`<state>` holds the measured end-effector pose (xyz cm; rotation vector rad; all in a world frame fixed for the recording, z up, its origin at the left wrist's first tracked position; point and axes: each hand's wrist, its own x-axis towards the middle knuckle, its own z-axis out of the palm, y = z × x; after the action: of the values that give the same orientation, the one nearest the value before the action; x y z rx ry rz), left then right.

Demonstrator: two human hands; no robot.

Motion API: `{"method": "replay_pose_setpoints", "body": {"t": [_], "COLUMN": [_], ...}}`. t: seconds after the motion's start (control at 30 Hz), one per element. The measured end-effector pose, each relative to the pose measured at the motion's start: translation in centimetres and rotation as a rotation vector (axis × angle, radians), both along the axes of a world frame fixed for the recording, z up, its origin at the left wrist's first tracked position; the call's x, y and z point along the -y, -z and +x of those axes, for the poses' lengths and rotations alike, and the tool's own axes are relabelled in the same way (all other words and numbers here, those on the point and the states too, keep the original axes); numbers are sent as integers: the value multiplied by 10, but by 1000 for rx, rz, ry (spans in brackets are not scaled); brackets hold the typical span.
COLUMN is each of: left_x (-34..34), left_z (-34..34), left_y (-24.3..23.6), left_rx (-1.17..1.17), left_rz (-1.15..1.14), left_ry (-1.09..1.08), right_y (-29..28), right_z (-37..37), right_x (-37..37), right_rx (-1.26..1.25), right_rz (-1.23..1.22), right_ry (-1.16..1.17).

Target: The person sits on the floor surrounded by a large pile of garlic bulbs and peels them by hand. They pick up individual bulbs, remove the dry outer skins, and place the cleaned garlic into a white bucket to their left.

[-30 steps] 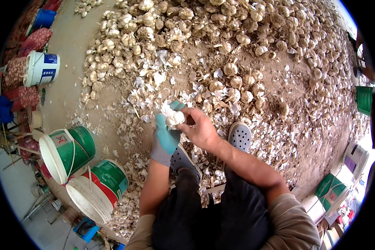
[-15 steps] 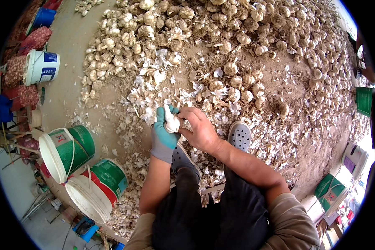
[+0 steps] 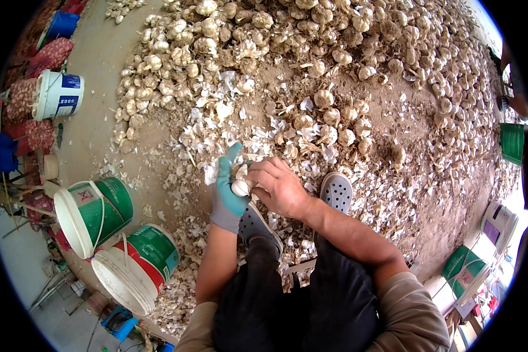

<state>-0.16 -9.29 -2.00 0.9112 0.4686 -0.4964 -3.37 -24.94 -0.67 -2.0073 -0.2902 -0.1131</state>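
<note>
My left hand [image 3: 227, 195], in a grey and teal glove, cradles a white garlic bulb [image 3: 240, 186], with one teal finger raised above it. My bare right hand [image 3: 278, 188] has its bent fingers on the bulb from the right, partly hiding it. Both are over loose papery skins [image 3: 199, 135] strewn on the dusty floor between grey perforated clogs [image 3: 336, 190]. A small group of garlic bulbs [image 3: 331, 117] lies just beyond my hands.
A large garlic heap [image 3: 311, 29] spreads across the back and right. Green-and-white buckets [image 3: 114, 205] stand at left, with a white bucket [image 3: 58, 97] and red mesh sacks [image 3: 47, 58] farther back. More buckets [image 3: 460, 267] are at right. Someone's arm [image 3: 516, 102] shows at the far right edge.
My right fingers have shifted up and over the bulb, covering more of it. A left finger has lifted, and the flaky white skin that topped the bulb earlier no longer shows there.
</note>
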Motion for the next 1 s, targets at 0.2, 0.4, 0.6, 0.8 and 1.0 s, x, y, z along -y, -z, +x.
{"method": "replay_pose_setpoints", "body": {"t": [0.2,0.4,0.6,0.8,1.0], "left_x": [3,-6,7,-5,8], "left_z": [-10,-8,-6,-6,-11], "left_y": [-12,-4,-8,12,-7], "left_rx": [112,132,-67,-287,-77], "left_rz": [119,256,126,-300,3], "left_ry": [216,106,39,-77,76], "right_y": [3,1,3,1,6], "right_z": [-7,-4,-5,-2,-11], "right_x": [1,-2,1,-2,4], "right_rx": [-190,-6,70,46,-75], "right_rz": [26,59,-14,28,-20], "right_ry": [35,-21,-11,-64,-38]}}
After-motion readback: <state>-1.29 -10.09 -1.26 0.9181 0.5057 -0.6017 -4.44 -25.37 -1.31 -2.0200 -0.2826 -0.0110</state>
